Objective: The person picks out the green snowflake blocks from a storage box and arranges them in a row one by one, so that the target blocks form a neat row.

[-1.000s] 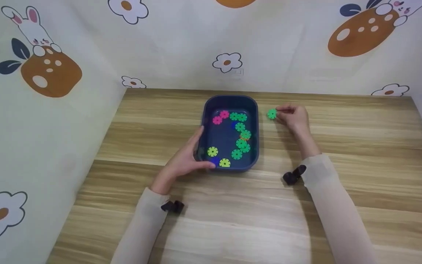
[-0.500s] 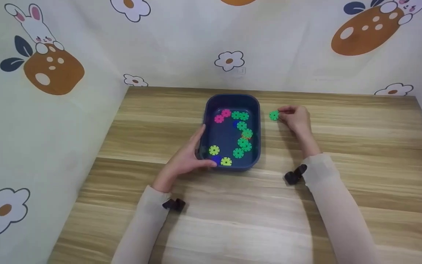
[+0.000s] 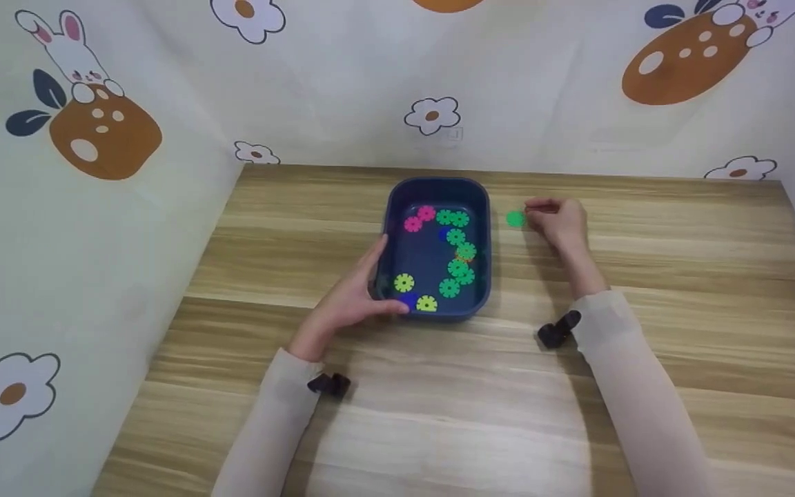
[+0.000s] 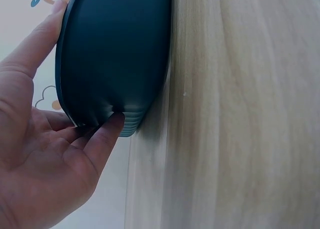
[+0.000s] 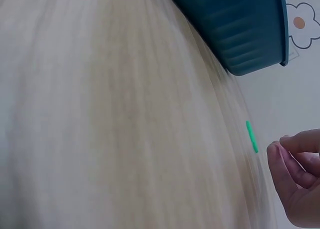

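A dark blue plastic box (image 3: 432, 315) stands on the wooden table. My left hand (image 3: 346, 300) grips its near left corner, thumb at the near end and fingers along the left wall. Inside lie several green notched discs (image 3: 449, 288), two pink discs (image 3: 413, 223), two yellow discs (image 3: 404, 282) and partly hidden blue and orange ones. Right of the box, a green disc (image 3: 515, 219) looks blurred, its notches not readable. In the right wrist view this disc (image 5: 251, 137) shows edge-on, apart from the fingertips. My right hand (image 3: 562, 224) is beside it, fingers curled, thumb near the forefinger, nothing visible between them.
The wood-grain table (image 3: 453, 400) extends on both sides of the box and towards me. A pale wall covering (image 3: 342, 90) with printed flowers, rabbits and orange fruit rises at the back and sides.
The green disc, sharp and at the right fingertips earlier, is now blurred with a small gap to them. The left hand keeps its place on the box. The head view shifts slightly.
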A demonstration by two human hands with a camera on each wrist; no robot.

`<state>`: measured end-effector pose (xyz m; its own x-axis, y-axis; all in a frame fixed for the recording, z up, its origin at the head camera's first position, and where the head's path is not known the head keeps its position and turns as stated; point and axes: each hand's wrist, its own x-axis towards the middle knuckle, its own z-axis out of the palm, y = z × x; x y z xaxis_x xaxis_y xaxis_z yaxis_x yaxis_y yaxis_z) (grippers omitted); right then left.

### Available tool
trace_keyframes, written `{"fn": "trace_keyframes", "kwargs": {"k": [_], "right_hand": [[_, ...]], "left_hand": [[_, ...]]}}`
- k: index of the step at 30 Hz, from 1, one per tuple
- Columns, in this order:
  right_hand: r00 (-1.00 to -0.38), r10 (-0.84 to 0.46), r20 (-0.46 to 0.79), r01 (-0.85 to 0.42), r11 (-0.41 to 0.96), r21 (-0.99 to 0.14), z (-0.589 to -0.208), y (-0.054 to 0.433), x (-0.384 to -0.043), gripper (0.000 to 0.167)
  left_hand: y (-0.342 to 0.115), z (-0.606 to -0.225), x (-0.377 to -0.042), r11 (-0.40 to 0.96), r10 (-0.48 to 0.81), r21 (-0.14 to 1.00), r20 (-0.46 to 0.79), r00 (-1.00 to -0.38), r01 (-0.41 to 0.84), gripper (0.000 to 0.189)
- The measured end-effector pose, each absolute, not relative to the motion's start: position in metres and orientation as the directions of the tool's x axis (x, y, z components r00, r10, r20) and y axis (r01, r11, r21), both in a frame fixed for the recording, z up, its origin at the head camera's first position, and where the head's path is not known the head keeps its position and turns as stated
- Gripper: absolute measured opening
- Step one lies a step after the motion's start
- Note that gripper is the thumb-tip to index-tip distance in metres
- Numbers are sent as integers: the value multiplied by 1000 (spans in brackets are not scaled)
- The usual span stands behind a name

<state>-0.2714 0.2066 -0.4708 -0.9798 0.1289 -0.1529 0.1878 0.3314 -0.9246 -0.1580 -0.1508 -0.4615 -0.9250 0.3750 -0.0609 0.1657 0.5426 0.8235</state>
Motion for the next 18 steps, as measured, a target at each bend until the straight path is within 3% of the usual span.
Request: {"fn": "trace_keyframes", "kwargs": {"k": [9,18], "right_hand": [[-982,119,-147,173,254,-952,-469,205,-269,26],[-990,106,-98,125,297,-947,-464,202,-265,25]], "left_hand": [[-150,-462,-158,521,385,835,-45,-922,176,117],[-151,-463,-159,497,390,849,-36,-920,178,116]]}}
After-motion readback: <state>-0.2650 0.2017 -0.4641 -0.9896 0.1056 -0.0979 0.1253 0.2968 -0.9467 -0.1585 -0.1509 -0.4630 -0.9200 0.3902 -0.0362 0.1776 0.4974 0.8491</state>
